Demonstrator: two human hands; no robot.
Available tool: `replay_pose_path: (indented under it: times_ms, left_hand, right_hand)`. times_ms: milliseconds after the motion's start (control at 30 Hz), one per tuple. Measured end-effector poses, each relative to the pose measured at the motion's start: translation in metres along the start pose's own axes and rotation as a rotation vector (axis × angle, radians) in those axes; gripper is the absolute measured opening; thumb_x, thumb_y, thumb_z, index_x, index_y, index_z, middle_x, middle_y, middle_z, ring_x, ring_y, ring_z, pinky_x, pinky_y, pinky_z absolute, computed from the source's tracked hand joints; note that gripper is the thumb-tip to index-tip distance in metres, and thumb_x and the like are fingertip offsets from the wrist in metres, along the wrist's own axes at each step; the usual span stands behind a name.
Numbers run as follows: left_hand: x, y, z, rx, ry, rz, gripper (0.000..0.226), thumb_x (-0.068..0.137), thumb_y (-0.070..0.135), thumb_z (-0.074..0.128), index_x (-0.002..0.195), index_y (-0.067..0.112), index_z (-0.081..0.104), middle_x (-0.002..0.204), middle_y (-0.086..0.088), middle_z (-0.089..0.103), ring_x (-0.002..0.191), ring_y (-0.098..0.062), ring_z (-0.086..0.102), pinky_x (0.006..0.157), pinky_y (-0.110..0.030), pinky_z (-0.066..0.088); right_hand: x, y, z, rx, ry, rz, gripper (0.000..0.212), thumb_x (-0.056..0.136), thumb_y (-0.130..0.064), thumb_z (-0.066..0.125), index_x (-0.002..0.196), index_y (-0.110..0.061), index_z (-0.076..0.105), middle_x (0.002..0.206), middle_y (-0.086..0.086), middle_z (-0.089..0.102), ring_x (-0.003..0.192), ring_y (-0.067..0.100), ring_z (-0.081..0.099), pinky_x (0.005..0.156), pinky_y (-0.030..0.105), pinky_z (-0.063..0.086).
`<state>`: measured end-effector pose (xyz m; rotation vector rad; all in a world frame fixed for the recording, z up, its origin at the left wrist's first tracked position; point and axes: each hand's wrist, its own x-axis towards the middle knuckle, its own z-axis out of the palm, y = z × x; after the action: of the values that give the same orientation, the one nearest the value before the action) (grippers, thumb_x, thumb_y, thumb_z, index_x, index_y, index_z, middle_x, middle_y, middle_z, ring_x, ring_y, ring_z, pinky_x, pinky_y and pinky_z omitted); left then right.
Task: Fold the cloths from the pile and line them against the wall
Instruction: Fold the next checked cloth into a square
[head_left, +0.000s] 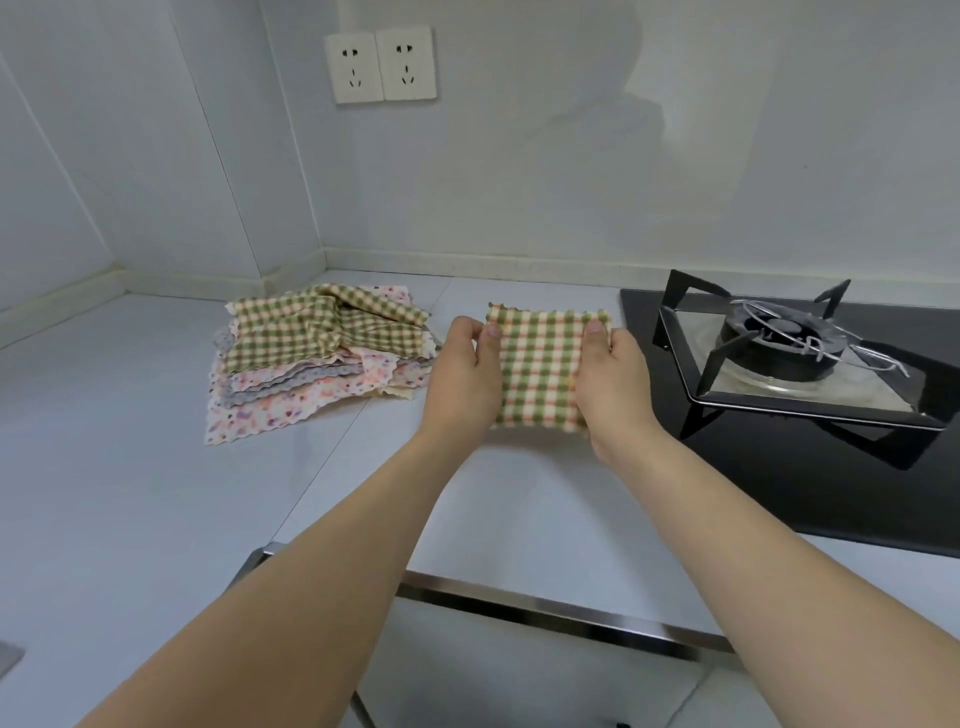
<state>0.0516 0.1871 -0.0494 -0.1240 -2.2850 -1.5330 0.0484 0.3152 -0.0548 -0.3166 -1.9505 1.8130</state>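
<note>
A folded green-and-cream checked cloth (540, 364) is held between both hands over the counter. My left hand (465, 374) grips its left edge, thumb on top. My right hand (610, 379) grips its right edge, thumb on top too. To the left lies the pile of cloths (311, 364): a rumpled green checked one on top, pink speckled and grey ones beneath, edges fanned out. The wall (519, 197) rises behind the counter, a short way beyond the held cloth.
A black gas hob with a metal pan stand (779, 353) sits right of the held cloth, close to my right hand. Two wall sockets (379, 65) are above. The pale counter (156, 493) ends in a metal front edge (519, 608).
</note>
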Motion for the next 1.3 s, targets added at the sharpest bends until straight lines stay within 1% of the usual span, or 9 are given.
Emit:
replay_pose_path:
  times_ms: [167, 433, 567, 633, 733, 900, 1100, 1200, 1300]
  left_hand:
    - [0.053, -0.005, 0.025, -0.035, -0.031, -0.066, 0.029, 0.104, 0.034, 0.035, 0.095, 0.009, 0.048, 0.068, 0.003, 0.043, 0.058, -0.008, 0.038, 0.049, -0.015, 0.033]
    - [0.093, 0.124, -0.003, -0.152, -0.21, -0.212, 0.025, 0.104, 0.032, 0.037, 0.101, 0.012, 0.051, 0.078, 0.004, 0.051, 0.065, -0.007, 0.047, 0.047, -0.007, 0.035]
    - [0.101, 0.185, -0.002, -0.158, -0.265, -0.227, 0.024, 0.104, 0.031, 0.037, 0.101, 0.012, 0.052, 0.083, 0.004, 0.055, 0.069, -0.004, 0.05, 0.053, -0.004, 0.038]
    - [0.103, 0.208, 0.01, -0.183, -0.289, -0.245, 0.023, 0.104, 0.032, 0.037, 0.099, 0.015, 0.052, 0.091, -0.001, 0.06, 0.074, -0.008, 0.054, 0.059, -0.011, 0.043]
    - [0.101, 0.235, 0.036, -0.18, -0.323, -0.232, 0.022, 0.104, 0.033, 0.038, 0.094, 0.019, 0.052, 0.088, -0.001, 0.06, 0.074, -0.011, 0.054, 0.061, -0.021, 0.044]
    - [0.075, 0.282, 0.101, -0.203, -0.373, -0.188, 0.021, 0.103, 0.032, 0.038, 0.094, 0.02, 0.052, 0.081, 0.003, 0.058, 0.07, -0.009, 0.053, 0.06, -0.018, 0.044]
    - [0.037, 0.336, 0.199, -0.209, -0.433, -0.206, 0.022, 0.102, 0.036, 0.041, 0.092, 0.02, 0.051, 0.077, -0.008, 0.056, 0.067, -0.017, 0.051, 0.059, -0.029, 0.043]
    - [0.022, 0.359, 0.243, -0.177, -0.44, -0.219, 0.022, 0.102, 0.037, 0.04, 0.093, 0.021, 0.05, 0.078, -0.008, 0.057, 0.066, -0.017, 0.051, 0.054, -0.022, 0.042]
    - [0.018, 0.376, 0.284, -0.148, -0.462, -0.219, 0.025, 0.102, 0.038, 0.039, 0.096, 0.017, 0.05, 0.074, -0.007, 0.051, 0.062, -0.016, 0.045, 0.045, -0.02, 0.035]
  right_hand:
    - [0.048, -0.015, 0.014, -0.089, 0.025, 0.062, 0.032, 0.101, -0.038, 0.038, 0.079, -0.017, 0.046, 0.077, 0.0, 0.056, 0.071, 0.017, 0.054, 0.07, 0.039, 0.049]
    - [0.06, -0.159, -0.023, -0.102, 0.061, 0.143, 0.031, 0.1, -0.038, 0.041, 0.093, -0.012, 0.057, 0.093, 0.005, 0.066, 0.086, 0.02, 0.063, 0.079, 0.038, 0.051]
    - [0.065, -0.211, -0.05, -0.07, 0.115, 0.15, 0.033, 0.101, -0.035, 0.041, 0.094, -0.006, 0.055, 0.082, 0.001, 0.06, 0.073, 0.013, 0.055, 0.069, 0.031, 0.047]
    - [0.071, -0.228, -0.068, -0.053, 0.154, 0.156, 0.033, 0.101, -0.034, 0.041, 0.091, -0.005, 0.053, 0.075, -0.003, 0.055, 0.067, 0.01, 0.051, 0.063, 0.026, 0.044]
    - [0.082, -0.24, -0.103, -0.048, 0.186, 0.169, 0.032, 0.102, -0.033, 0.04, 0.092, -0.006, 0.054, 0.076, -0.003, 0.057, 0.066, 0.008, 0.053, 0.057, 0.017, 0.044]
    - [0.1, -0.242, -0.189, -0.045, 0.198, 0.182, 0.034, 0.102, -0.036, 0.039, 0.097, -0.007, 0.056, 0.086, 0.005, 0.063, 0.075, 0.016, 0.058, 0.071, 0.034, 0.05]
    - [0.128, -0.238, -0.308, -0.051, 0.198, 0.216, 0.029, 0.103, -0.036, 0.037, 0.097, -0.015, 0.056, 0.089, -0.003, 0.064, 0.074, 0.009, 0.06, 0.064, 0.023, 0.047]
    - [0.149, -0.232, -0.358, -0.06, 0.201, 0.266, 0.025, 0.102, -0.038, 0.038, 0.097, -0.02, 0.054, 0.095, -0.001, 0.065, 0.082, 0.013, 0.063, 0.073, 0.031, 0.053]
    - [0.174, -0.222, -0.397, -0.056, 0.211, 0.294, 0.027, 0.102, -0.037, 0.039, 0.102, -0.014, 0.054, 0.095, -0.001, 0.064, 0.08, 0.011, 0.062, 0.066, 0.027, 0.049]
